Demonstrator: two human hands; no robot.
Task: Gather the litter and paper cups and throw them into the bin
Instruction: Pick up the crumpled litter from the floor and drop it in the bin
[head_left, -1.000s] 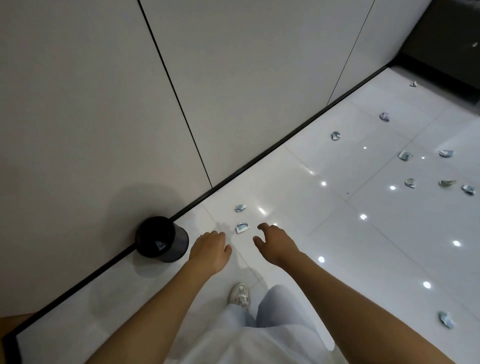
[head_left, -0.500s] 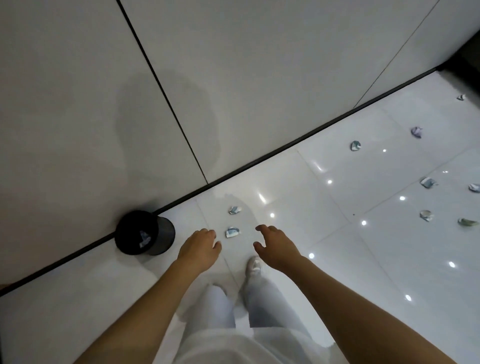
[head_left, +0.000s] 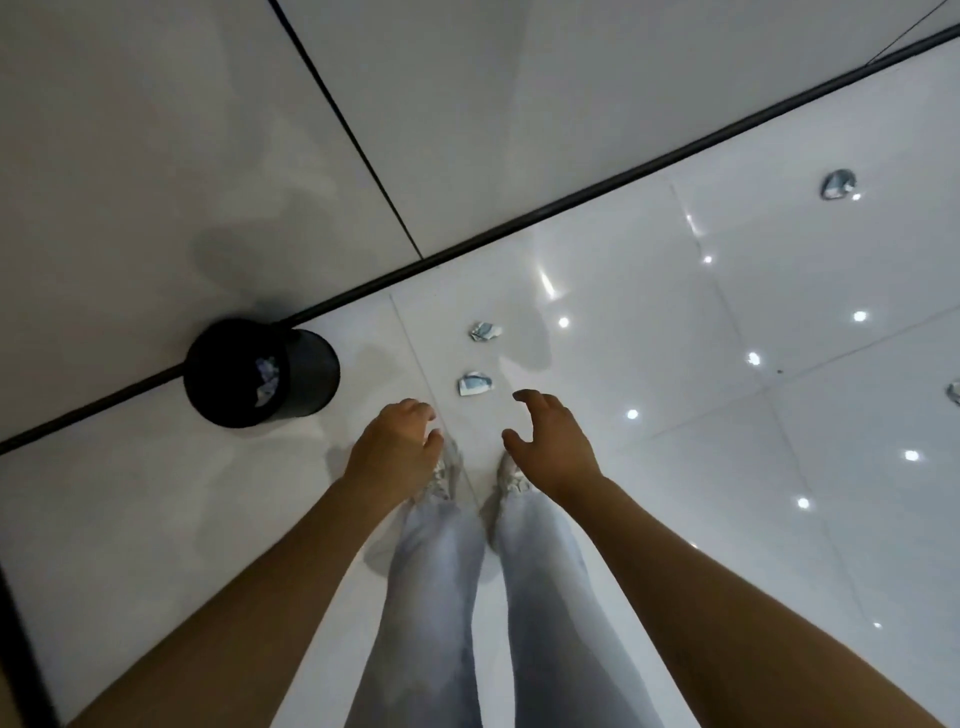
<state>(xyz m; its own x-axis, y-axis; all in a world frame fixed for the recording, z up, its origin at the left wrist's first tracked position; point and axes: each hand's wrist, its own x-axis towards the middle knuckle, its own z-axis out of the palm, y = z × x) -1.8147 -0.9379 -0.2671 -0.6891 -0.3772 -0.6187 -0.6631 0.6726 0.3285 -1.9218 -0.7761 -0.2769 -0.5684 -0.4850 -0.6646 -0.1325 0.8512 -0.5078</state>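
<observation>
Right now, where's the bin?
Head view, left side: the bin stands on the floor against the wall's black baseboard, left of two paper scraps.

The person wears pale blue-grey trousers (head_left: 441, 597) and light grey-white trainers (head_left: 511, 480), with both forearms bare of sleeves.

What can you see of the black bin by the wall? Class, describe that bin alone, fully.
The bin is a small, round, matt black container with no lid. It stands upright on the white tiled floor, against the dark strip at the foot of the wall. Its mouth is open, and crumpled bluish-white paper lies inside. Neither hand touches it. Its material cannot be told.
</observation>
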